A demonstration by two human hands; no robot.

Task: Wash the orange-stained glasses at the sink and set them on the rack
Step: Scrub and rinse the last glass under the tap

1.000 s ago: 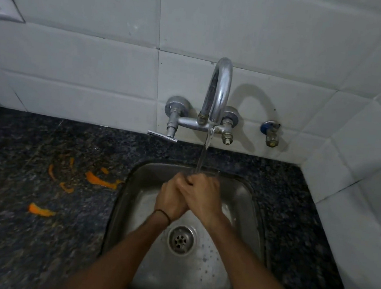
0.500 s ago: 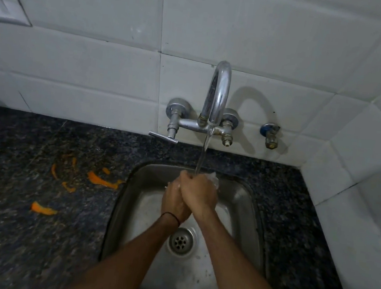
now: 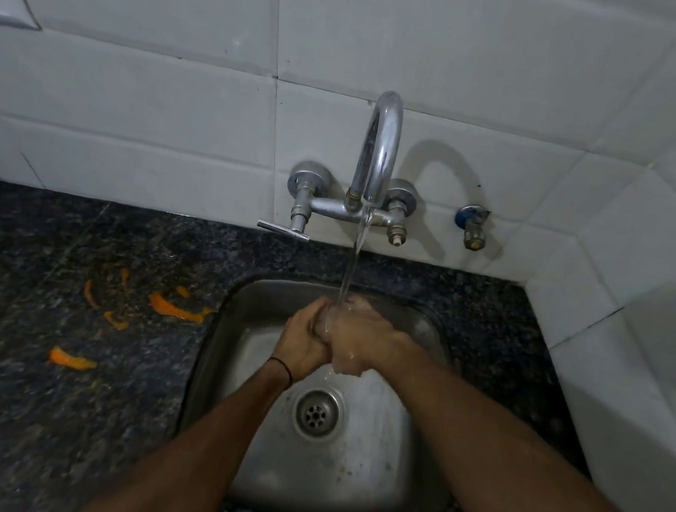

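Left hand (image 3: 304,346), right hand (image 3: 355,337) staying clasped, rubbing under running tap (image 3: 378,151) at sink (image 3: 228,369) back edge; glass inside: cannot tell. Rinsing continuing.

A kitchen: a wall-mounted chrome tap (image 3: 376,155) runs onto the left hand (image 3: 301,348) and right hand (image 3: 365,338), clasped over a steel sink (image 3: 345,486). White tiles (image 3: 135,109) rise behind them; orange scraps (image 3: 176,309) litter the granite counter (image 3: 19,410) to their left.
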